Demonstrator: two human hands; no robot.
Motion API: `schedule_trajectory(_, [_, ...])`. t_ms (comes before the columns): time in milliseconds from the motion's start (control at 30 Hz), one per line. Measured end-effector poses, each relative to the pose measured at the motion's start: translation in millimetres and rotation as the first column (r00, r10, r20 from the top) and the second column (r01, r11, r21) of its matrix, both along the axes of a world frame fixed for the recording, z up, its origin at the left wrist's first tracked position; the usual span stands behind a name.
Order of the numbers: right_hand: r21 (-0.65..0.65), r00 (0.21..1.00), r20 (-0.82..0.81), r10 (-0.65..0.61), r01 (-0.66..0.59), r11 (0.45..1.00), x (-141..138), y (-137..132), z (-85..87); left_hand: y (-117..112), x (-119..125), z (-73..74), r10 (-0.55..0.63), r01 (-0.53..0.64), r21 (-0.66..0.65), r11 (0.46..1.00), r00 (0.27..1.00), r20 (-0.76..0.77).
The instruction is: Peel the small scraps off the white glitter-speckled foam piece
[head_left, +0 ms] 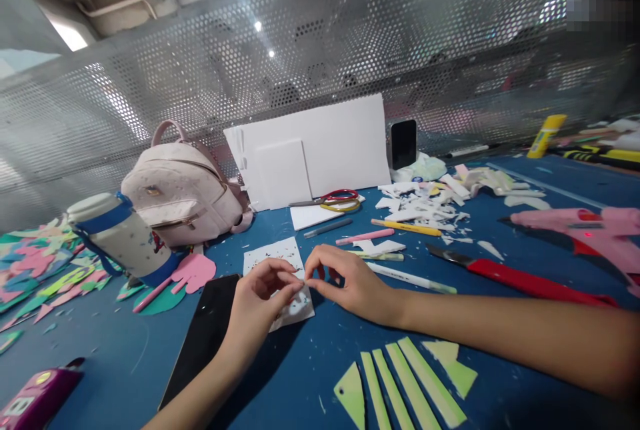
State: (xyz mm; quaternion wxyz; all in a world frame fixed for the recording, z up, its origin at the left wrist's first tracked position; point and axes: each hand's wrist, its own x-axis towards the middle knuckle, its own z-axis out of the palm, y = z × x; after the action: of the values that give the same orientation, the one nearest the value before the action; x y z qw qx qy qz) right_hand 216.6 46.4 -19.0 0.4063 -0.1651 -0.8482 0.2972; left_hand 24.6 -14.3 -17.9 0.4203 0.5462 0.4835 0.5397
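Observation:
My left hand (265,293) and my right hand (353,283) meet fingertip to fingertip above a white sheet of paper (270,250) dotted with small dark and coloured specks. Thumb and forefinger are pinched on both hands. Whatever sits between them is too small to make out. Beneath my left wrist lies a black flat device (203,333), partly covered by the arm. Light-green foam strips (415,377) and a green triangular piece with a hole (353,397) lie in front of my right forearm.
Markers (410,277), scissors (340,200) and white scraps (420,203) lie beyond my hands. A red-handled cutter (525,277) and pink glue gun (585,227) are at right. Left stand a bottle (117,230) and backpack (180,183); a white board (345,143) leans behind.

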Motion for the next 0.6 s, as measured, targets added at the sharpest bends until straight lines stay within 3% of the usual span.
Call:
schedule_trajectory(400, [-0.079,0.999,0.041,0.000,0.004,0.997,-0.5,0.5,0.4,0.7,-0.6,0.2,0.024,-0.025,-0.028,0.999,0.998,-0.055])
schedule_trajectory(500, [-0.100,0.999,0.017,-0.045,0.047,0.994,-0.9,0.2,1.2,-1.1,0.4,1.5,-0.007,0.007,-0.002,1.000,0.996,-0.085])
schedule_trajectory(600, [-0.157,0.994,-0.057,-0.095,0.085,0.984,-1.6,2.5,1.2,-6.0,2.2,5.3,0.053,-0.036,0.113,0.993,0.987,-0.152])
